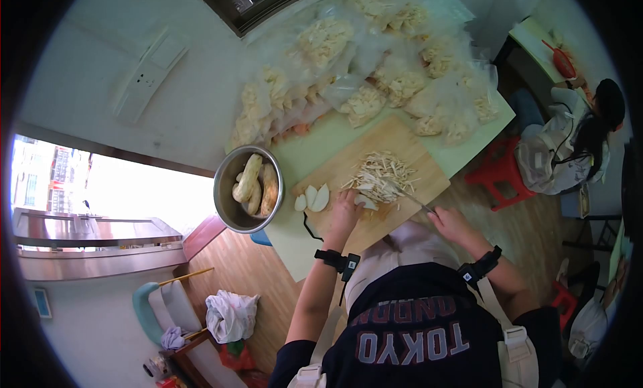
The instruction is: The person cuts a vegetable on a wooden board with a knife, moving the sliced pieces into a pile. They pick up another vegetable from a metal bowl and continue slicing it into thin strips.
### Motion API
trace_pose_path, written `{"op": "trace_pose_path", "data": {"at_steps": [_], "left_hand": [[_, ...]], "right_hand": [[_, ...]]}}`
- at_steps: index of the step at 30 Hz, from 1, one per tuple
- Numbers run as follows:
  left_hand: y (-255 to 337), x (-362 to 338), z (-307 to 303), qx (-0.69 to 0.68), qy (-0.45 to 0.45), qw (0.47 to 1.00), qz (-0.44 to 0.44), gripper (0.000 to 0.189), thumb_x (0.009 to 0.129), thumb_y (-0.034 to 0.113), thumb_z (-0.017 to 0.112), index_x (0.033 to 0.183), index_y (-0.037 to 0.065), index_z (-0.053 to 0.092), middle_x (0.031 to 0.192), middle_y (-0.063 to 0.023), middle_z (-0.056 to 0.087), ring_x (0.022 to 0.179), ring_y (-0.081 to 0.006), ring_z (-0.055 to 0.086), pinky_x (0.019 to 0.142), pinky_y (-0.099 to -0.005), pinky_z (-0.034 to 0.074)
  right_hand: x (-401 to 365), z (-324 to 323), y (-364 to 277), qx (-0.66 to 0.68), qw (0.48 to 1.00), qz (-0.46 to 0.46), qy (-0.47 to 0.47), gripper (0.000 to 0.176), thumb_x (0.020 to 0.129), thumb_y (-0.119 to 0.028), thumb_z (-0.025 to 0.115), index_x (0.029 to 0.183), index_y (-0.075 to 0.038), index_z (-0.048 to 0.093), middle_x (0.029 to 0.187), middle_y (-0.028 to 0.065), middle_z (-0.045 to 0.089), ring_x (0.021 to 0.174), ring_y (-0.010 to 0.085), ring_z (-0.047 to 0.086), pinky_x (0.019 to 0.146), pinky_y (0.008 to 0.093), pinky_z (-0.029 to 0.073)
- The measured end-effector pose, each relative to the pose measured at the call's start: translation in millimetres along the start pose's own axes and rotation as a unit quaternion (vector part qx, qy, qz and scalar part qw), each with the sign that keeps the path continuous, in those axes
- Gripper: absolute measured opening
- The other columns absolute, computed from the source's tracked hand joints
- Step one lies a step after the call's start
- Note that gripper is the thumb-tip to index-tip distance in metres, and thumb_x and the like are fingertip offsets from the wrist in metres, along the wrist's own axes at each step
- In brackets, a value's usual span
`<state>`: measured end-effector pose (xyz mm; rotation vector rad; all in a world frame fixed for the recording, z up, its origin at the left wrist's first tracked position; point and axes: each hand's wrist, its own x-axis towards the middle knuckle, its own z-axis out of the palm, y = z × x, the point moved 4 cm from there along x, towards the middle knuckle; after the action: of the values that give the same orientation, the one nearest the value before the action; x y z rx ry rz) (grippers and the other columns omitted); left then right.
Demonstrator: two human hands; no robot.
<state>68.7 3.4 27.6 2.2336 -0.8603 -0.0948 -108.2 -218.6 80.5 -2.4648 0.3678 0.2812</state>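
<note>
My right hand (450, 224) is wrapped round the handle of a kitchen knife (416, 199), whose blade reaches left into a pile of thin pale strips (379, 170). My left hand (345, 212) rests on the wooden cutting board (395, 133), fingers bent down on a pale vegetable slice (366, 202) beside the blade. Left of that hand lie several thick white pieces (319, 198) at the board's edge. A metal bowl (218, 199) left of the board holds pale, long root vegetables (249, 180), some with brownish skin.
Clear plastic bags (362, 105) of pale cut pieces crowd the back of the light green table (479, 143). Right of it is a red stool (499, 177) with a seated person (562, 147). A white bag (230, 315) lies at lower left.
</note>
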Motion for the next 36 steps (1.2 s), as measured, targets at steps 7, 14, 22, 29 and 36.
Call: {"op": "trace_pose_path", "data": {"at_steps": [7,14,22,29,36], "left_hand": [[-11,-8,-2,0.019,-0.029,0.994,-0.099,0.025,0.066,0.013,0.070,0.087,0.005,0.059,0.089,-0.0142,0.058,0.084,-0.0302,0.055,0.073,-0.0379,0.045],[-58,-54,-29,-0.150,0.007,0.930,-0.335,0.022,0.076,0.013,0.065,0.090,-0.003,0.058,0.073,-0.0105,0.063,0.060,-0.0134,0.060,0.049,-0.0253,0.049],[-50,-55,1,-0.281,0.032,0.872,-0.399,0.022,0.079,0.008,0.062,0.092,-0.007,0.053,0.079,-0.0163,0.062,0.063,-0.0191,0.063,0.052,-0.0262,0.052],[-28,-54,12,-0.323,0.101,0.860,-0.383,0.031,0.080,0.009,0.060,0.104,-0.004,0.043,0.079,-0.0160,0.060,0.064,-0.0204,0.063,0.052,-0.0273,0.052],[-27,-61,-5,-0.154,0.079,0.920,-0.353,0.034,0.077,0.012,0.063,0.106,0.002,0.047,0.066,-0.0106,0.061,0.057,-0.0187,0.061,0.052,-0.0293,0.047]], "right_hand": [[3,5,4,0.003,1.000,-0.015,0.000,0.029,0.087,-0.030,0.046,0.080,-0.002,0.051,0.064,0.0220,0.056,0.062,0.0419,0.055,0.058,0.0498,0.043],[22,38,-29,0.004,0.979,-0.114,-0.168,0.031,0.087,-0.029,0.046,0.079,0.000,0.054,0.072,0.0222,0.057,0.067,0.0391,0.056,0.061,0.0479,0.043],[68,70,-22,0.017,0.994,-0.079,-0.069,0.031,0.087,-0.029,0.045,0.079,0.001,0.054,0.073,0.0233,0.057,0.070,0.0407,0.056,0.063,0.0484,0.043],[71,89,-47,0.055,0.991,-0.120,-0.034,0.033,0.088,-0.027,0.043,0.077,0.003,0.052,0.068,0.0232,0.057,0.064,0.0397,0.056,0.059,0.0472,0.044],[74,75,-71,0.207,0.963,0.120,-0.121,0.031,0.089,-0.022,0.041,0.074,0.003,0.052,0.063,0.0209,0.058,0.057,0.0373,0.058,0.052,0.0440,0.045]]}}
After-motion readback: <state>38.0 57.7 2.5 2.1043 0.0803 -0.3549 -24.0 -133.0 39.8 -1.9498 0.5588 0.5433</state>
